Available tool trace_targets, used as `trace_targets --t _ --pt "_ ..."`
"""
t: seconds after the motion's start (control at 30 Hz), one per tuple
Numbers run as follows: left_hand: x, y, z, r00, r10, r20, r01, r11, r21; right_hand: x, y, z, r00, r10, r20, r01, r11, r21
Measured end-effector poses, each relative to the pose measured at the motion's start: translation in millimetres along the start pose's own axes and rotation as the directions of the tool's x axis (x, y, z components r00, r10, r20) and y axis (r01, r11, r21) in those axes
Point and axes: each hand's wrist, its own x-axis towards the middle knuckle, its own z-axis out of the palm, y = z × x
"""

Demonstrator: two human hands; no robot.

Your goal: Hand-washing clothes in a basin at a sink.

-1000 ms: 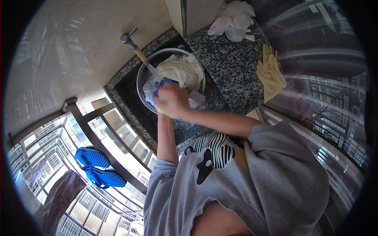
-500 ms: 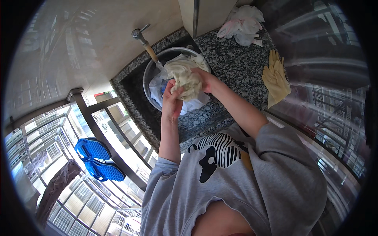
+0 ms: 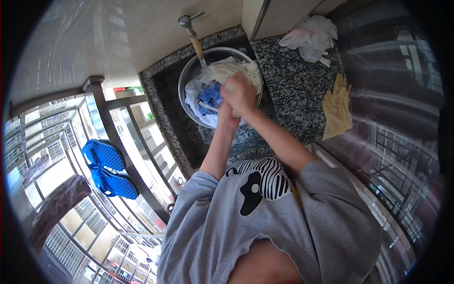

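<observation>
My right hand point(image 3: 241, 93), slightly blurred, is closed round a bunched part of a cream cloth point(image 3: 229, 70) above a round metal basin point(image 3: 181, 92). Pressed against it from below left is my left hand point(image 3: 228, 116), also closed on the cloth, its fingers largely hidden by the right hand. The rest of the cream cloth lies wet in the basin. Next to it are a blue cloth point(image 3: 209, 96) and white cloth point(image 3: 191, 91). A tap point(image 3: 188, 27) with a tan tube on its spout points into the basin, and water appears to run from it.
The basin stands in a dark speckled stone sink point(image 3: 163, 109). On the counter point(image 3: 293, 78) to the right lie a crumpled clear plastic bag point(image 3: 309, 39) and pale yellow rubber gloves point(image 3: 337, 108). Blue slippers point(image 3: 109, 168) hang by the window rail point(image 3: 113, 128) at left.
My hands have come together, the right now over the left, bunching the cream cloth that was spread between them. The blue cloth shows more. The whole view has shifted slightly.
</observation>
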Motion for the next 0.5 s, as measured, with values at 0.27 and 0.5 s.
trace_targets --t 0.27,0.5 --pt "-19.7 9.9 0.5 0.996 0.037 -0.087 -0.03 0.996 0.081 -27.4 -4.1 -5.7 0.998 0.052 0.021 -0.049 0.99 -0.132" --pt "-56.6 30.9 46.2 0.986 0.036 0.165 -0.064 0.983 0.17 -9.2 81.0 -31.0 0.241 0.395 0.887 -0.917 -0.207 0.341"
